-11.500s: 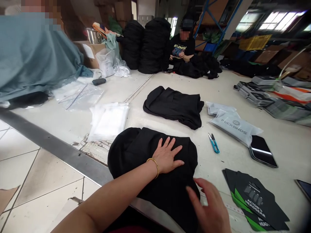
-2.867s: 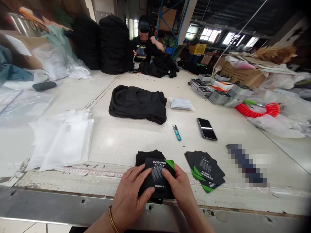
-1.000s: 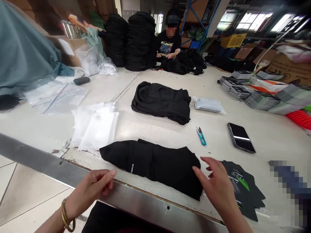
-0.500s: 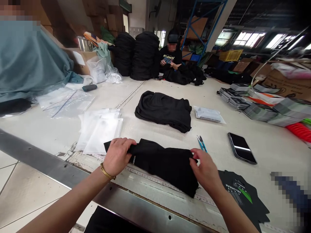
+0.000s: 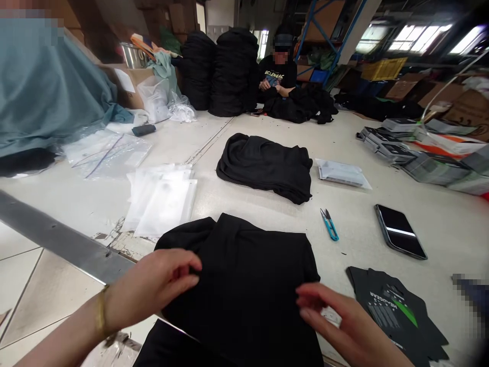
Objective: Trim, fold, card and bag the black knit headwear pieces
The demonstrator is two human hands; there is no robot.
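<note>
A black cloth (image 5: 244,285) lies spread on the white table (image 5: 439,214) right in front of me, its near part hanging over the table's edge. My left hand (image 5: 153,288), with a gold bangle at the wrist, is closed in a pinch on the cloth's left edge. On the cloth's right edge my right hand (image 5: 340,323) pinches with curled fingers. Both hands sit low, near the table's front edge.
A pile of black cloths (image 5: 267,165) lies mid-table, with blue snips (image 5: 329,224), a phone (image 5: 400,238) and black-green cards (image 5: 397,311) to the right. Clear bags (image 5: 164,204) lie left. A person (image 5: 280,71) sits at the far end beside tall black stacks (image 5: 233,71).
The folded cloth has been pulled toward me and opened out wider; it now hangs over the table edge. Both hands have dropped lower and closer to me.
</note>
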